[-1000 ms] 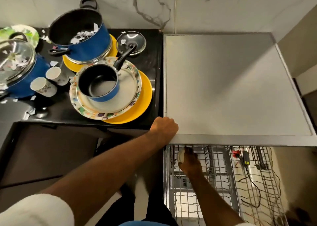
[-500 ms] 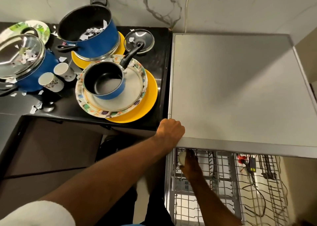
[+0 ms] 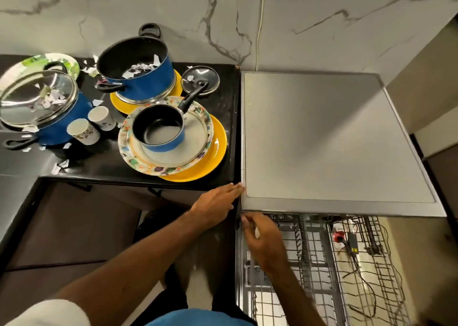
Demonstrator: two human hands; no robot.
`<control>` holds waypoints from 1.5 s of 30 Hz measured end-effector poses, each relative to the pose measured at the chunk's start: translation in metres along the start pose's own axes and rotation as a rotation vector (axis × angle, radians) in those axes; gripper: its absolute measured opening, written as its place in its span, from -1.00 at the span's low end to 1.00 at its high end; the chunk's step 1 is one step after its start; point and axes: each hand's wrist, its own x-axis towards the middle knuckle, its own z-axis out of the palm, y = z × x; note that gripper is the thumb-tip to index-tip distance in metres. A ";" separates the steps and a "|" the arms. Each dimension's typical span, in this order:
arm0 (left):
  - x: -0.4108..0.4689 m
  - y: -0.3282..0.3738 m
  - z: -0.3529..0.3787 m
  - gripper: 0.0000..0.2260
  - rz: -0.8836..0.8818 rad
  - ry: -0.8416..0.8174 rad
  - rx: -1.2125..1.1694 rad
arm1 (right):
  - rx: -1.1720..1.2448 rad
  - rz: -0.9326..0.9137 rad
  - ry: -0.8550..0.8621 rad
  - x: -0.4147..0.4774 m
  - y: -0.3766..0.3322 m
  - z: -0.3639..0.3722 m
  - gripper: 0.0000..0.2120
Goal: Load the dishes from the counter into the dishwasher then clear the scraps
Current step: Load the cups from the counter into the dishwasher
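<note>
The pulled-out dishwasher rack (image 3: 322, 263) shows under the grey dishwasher top (image 3: 334, 140). My right hand (image 3: 262, 241) is blurred over the rack's left end, closed around a white cup (image 3: 256, 232) of which only a sliver shows. My left hand (image 3: 218, 202) lies flat, fingers stretched, against the dishwasher's front left corner. On the black counter (image 3: 223, 102), a small blue saucepan (image 3: 158, 127) sits on a floral plate (image 3: 198, 152) stacked on a yellow plate (image 3: 215, 157). Two white cups (image 3: 83, 131) stand to their left.
A blue pot (image 3: 138, 78) holding paper scraps sits on another yellow plate at the back. A lidded blue pot (image 3: 37, 98), a green plate (image 3: 62, 60) and a small lid (image 3: 200, 79) share the counter. Loose scraps (image 3: 59, 167) lie near its front edge. Cables (image 3: 352, 241) trail beyond the rack.
My left hand has let go of the dishwasher's front edge and now lies flat at the corner. My right hand has shifted slightly on the rack. The view has tilted up.
</note>
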 end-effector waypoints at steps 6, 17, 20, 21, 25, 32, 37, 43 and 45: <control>-0.069 -0.038 -0.018 -0.45 0.093 0.258 -0.113 | 0.117 -0.014 0.042 0.018 -0.059 0.008 -0.80; -0.163 -0.175 -0.074 -0.70 -0.184 0.717 -0.257 | 0.227 -0.163 0.020 0.058 -0.178 0.079 -0.89; -0.175 -0.217 -0.085 -0.68 -0.290 0.720 -0.316 | 0.229 -0.166 -0.008 0.063 -0.206 0.098 -0.88; -0.176 -0.230 -0.090 -0.66 -0.317 0.716 -0.321 | 0.230 -0.171 -0.008 0.065 -0.214 0.105 -0.88; -0.168 -0.275 -0.114 -0.51 -0.447 0.633 -0.251 | 0.213 -0.194 -0.038 0.071 -0.244 0.126 -0.85; -0.140 -0.348 -0.149 -0.51 -0.530 0.323 0.047 | 0.216 -0.172 -0.037 0.079 -0.278 0.155 -0.83; -0.128 -0.372 -0.156 -0.57 -0.527 0.209 0.139 | 0.211 -0.134 -0.003 0.079 -0.280 0.161 -0.84; -0.129 -0.383 -0.155 -0.70 -0.472 0.328 0.180 | 0.210 -0.105 0.000 0.088 -0.271 0.160 -0.84; -0.136 -0.379 -0.152 -0.74 -0.442 0.377 0.151 | 0.214 -0.098 0.006 0.090 -0.268 0.160 -0.84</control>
